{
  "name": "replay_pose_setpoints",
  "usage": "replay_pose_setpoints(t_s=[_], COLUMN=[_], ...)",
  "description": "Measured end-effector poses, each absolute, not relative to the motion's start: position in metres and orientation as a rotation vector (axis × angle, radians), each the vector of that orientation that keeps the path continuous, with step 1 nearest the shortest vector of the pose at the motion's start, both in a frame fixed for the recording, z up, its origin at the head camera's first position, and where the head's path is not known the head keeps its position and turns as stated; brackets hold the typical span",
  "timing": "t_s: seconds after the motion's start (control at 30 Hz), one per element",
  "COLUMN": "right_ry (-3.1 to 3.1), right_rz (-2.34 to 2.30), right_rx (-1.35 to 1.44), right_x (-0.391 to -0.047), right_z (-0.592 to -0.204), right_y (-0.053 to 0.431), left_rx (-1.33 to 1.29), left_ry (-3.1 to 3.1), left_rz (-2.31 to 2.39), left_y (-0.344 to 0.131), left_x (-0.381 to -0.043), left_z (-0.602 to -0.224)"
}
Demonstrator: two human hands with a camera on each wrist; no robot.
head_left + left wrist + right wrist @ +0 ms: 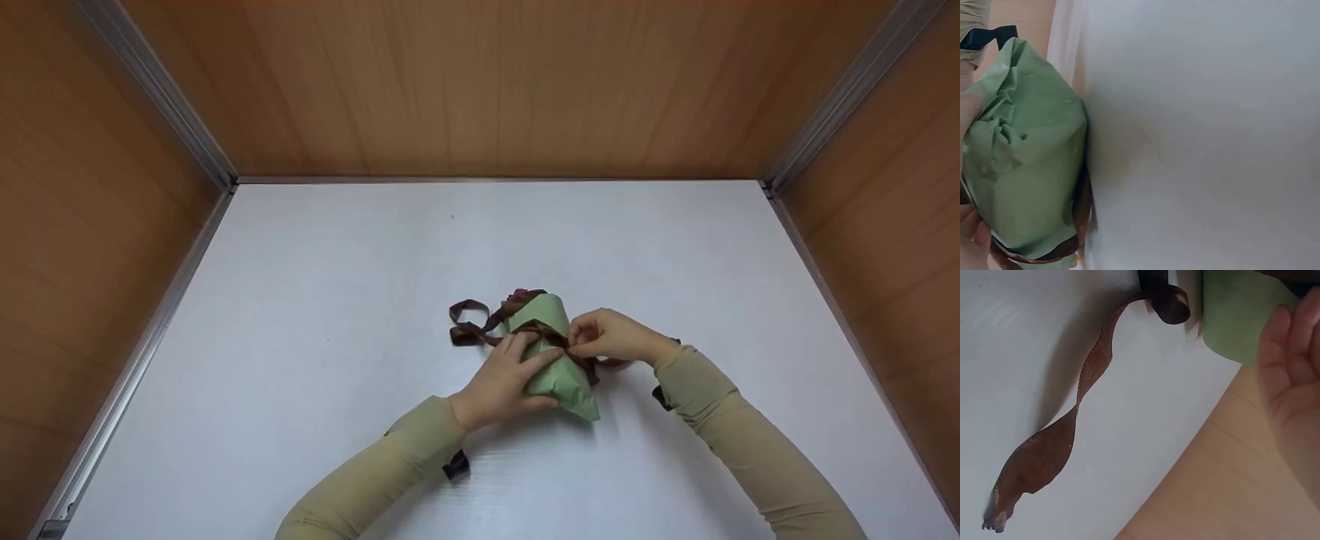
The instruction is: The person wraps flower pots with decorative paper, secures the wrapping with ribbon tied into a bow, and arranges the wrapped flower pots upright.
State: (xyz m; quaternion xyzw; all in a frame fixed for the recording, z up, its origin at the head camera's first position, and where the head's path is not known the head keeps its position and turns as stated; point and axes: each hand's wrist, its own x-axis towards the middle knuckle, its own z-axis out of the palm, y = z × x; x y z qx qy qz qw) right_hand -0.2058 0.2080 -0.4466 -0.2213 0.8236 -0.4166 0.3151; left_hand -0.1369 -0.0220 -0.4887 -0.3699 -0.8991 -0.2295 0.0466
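A small bouquet (551, 379) in pale green paper lies on the white table, dark red blooms (525, 294) showing at its far end. Brown ribbon (541, 330) runs across its middle, with one end looped to the left. My left hand (502, 379) presses on the paper with spread fingers, index tip near the crossing of the ribbon and thumb toward the crumpled tail. At the bouquet's right side, my right hand (611, 335) pinches the ribbon between thumb and fingertips. In the right wrist view a long twisted ribbon tail (1044, 455) trails over the table.
The white tabletop (337, 262) is bounded by wood-grain panels (495, 90) at the back and both sides. Grey metal strips (161, 97) line the corners. A black piece (456, 466) sits at each wrist, under the beige sleeves (375, 480).
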Motion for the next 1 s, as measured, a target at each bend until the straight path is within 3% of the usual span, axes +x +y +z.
replay_pose_setpoints(t_s=[0.3,0.53,1.0], right_ry=[2.274,2.3,2.354], right_rz=[-1.092,-1.07,-1.145], right_rx=[-0.619,-0.727,-0.732], right_x=[-0.202,-0.2,-0.2], right_z=[-0.447,-0.449,-0.446], right_y=[0.208,0.207,0.21], left_rx=[-1.0,-0.727,-0.718], left_ry=[-2.684,-2.685,-2.835], left_rz=[-1.214,-1.209,-1.245], left_y=[-0.035,-0.044,-0.06], left_x=[-0.145,-0.163,-0.174], left_z=[-0.47,-0.476,-0.483])
